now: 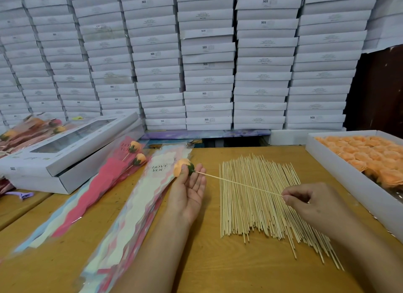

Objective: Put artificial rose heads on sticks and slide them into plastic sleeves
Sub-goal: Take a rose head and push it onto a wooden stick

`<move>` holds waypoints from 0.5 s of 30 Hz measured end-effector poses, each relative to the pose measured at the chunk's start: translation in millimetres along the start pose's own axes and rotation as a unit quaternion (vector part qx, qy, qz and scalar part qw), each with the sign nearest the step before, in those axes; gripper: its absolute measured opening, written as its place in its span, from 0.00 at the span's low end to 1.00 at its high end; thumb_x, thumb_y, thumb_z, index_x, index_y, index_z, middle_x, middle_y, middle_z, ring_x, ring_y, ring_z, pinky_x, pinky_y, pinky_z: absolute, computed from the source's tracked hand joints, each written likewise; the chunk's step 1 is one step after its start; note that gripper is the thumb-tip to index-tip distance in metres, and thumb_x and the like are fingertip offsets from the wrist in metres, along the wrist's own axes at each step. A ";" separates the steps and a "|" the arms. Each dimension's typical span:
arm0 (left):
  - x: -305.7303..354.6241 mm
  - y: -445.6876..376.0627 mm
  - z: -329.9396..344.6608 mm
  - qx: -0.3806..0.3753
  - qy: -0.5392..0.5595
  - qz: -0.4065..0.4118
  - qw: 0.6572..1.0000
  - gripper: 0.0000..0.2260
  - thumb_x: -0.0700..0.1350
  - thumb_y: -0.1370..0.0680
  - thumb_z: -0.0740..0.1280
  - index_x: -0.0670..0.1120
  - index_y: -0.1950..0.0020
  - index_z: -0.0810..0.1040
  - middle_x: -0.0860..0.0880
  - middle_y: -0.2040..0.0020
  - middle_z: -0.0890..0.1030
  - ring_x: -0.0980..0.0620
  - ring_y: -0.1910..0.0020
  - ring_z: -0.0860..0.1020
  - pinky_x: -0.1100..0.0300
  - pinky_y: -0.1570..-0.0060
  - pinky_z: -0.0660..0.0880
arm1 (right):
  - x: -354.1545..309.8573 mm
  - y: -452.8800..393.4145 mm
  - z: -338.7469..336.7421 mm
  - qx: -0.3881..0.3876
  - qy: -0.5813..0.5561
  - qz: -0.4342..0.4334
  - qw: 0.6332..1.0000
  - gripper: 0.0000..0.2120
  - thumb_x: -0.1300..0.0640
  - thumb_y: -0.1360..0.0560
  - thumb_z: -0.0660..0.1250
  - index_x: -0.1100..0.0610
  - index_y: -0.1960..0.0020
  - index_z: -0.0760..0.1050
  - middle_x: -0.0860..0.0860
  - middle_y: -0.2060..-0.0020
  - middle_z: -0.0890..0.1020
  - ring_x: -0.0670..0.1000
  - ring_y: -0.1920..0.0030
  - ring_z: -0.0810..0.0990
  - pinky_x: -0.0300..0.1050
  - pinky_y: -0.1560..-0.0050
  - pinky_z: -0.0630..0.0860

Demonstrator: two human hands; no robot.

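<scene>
My left hand (188,190) lies palm up and holds an orange rose head (181,166) with a green base between thumb and fingers. A thin wooden stick (237,183) runs from the rose's base to my right hand (305,202), which pinches its far end. Beneath the stick lies a spread pile of several sticks (261,205) on the wooden table (207,260). A stack of plastic sleeves (139,196) printed "LOVE YOU" lies just left of my left hand. Two sleeved roses (136,153) rest on pink sleeves further left.
A white tray (340,175) full of orange rose heads (370,155) stands at the right edge. A white window box (65,148) sits on another box at the left, with finished roses behind it. A purple cutter (20,195) lies far left. Stacked white boxes (207,59) wall the back.
</scene>
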State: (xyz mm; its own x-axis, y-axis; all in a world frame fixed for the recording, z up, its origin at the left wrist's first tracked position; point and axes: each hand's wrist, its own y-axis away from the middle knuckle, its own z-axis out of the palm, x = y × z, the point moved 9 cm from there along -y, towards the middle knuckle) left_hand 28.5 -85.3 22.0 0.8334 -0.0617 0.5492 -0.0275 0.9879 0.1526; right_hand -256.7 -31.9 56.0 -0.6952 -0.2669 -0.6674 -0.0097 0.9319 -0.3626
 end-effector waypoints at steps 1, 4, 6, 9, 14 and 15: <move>-0.3 0.0 -0.2 0.000 0.001 0.000 1.000 0.13 0.46 0.18 0.65 0.41 0.37 0.75 0.41 0.52 0.87 0.48 0.57 0.87 0.56 0.56 0.83 | 0.1 -0.1 0.2 -0.001 0.001 0.002 1.000 0.06 0.55 0.24 0.73 0.49 0.49 0.85 0.34 0.59 0.81 0.37 0.54 0.80 0.32 0.56 0.73; -1.0 -0.1 -0.4 -0.002 0.000 -0.002 1.000 0.13 0.46 0.18 0.65 0.41 0.37 0.75 0.41 0.51 0.87 0.49 0.56 0.87 0.57 0.57 0.83 | -0.2 0.4 -0.1 0.001 0.003 0.004 1.000 0.05 0.55 0.25 0.73 0.48 0.50 0.85 0.35 0.61 0.82 0.38 0.56 0.81 0.34 0.56 0.75; -0.8 -0.4 -0.4 -0.003 -0.001 -0.002 1.000 0.13 0.46 0.18 0.65 0.40 0.37 0.75 0.41 0.51 0.87 0.49 0.56 0.87 0.57 0.57 0.83 | -0.6 0.6 -0.5 0.001 0.007 0.004 1.000 0.05 0.55 0.25 0.73 0.47 0.52 0.86 0.36 0.63 0.83 0.38 0.59 0.82 0.37 0.57 0.77; -0.8 -0.8 0.1 -0.005 0.000 -0.001 1.000 0.12 0.46 0.18 0.64 0.41 0.38 0.75 0.41 0.52 0.87 0.49 0.57 0.87 0.57 0.57 0.83 | -1.9 0.9 0.4 0.000 0.013 -0.002 1.000 0.05 0.55 0.25 0.73 0.45 0.54 0.86 0.35 0.65 0.83 0.37 0.60 0.82 0.35 0.59 0.76; 0.0 -0.4 0.7 -0.009 0.000 0.002 1.000 0.09 0.45 0.17 0.63 0.41 0.40 0.75 0.41 0.53 0.87 0.48 0.56 0.87 0.57 0.56 0.82 | -6.6 1.7 5.6 -0.017 0.019 -0.012 1.000 0.14 0.55 0.25 0.73 0.36 0.61 0.79 0.31 0.65 0.82 0.32 0.57 0.79 0.33 0.61 0.72; -0.2 -0.2 0.8 -0.010 0.001 0.001 1.000 0.09 0.44 0.17 0.63 0.41 0.40 0.75 0.41 0.52 0.87 0.48 0.56 0.87 0.57 0.56 0.82 | -6.8 1.7 5.4 -0.014 0.018 -0.011 1.000 0.15 0.56 0.25 0.74 0.36 0.62 0.78 0.31 0.65 0.82 0.32 0.57 0.79 0.33 0.61 0.71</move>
State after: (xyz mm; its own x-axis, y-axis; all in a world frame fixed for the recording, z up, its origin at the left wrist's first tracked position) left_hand 27.9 -85.7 22.5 0.8342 -0.0591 0.5484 -0.0185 0.9907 0.1349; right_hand -248.1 -29.8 56.5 -0.7200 -0.2798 -0.6351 -0.0462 0.9324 -0.3584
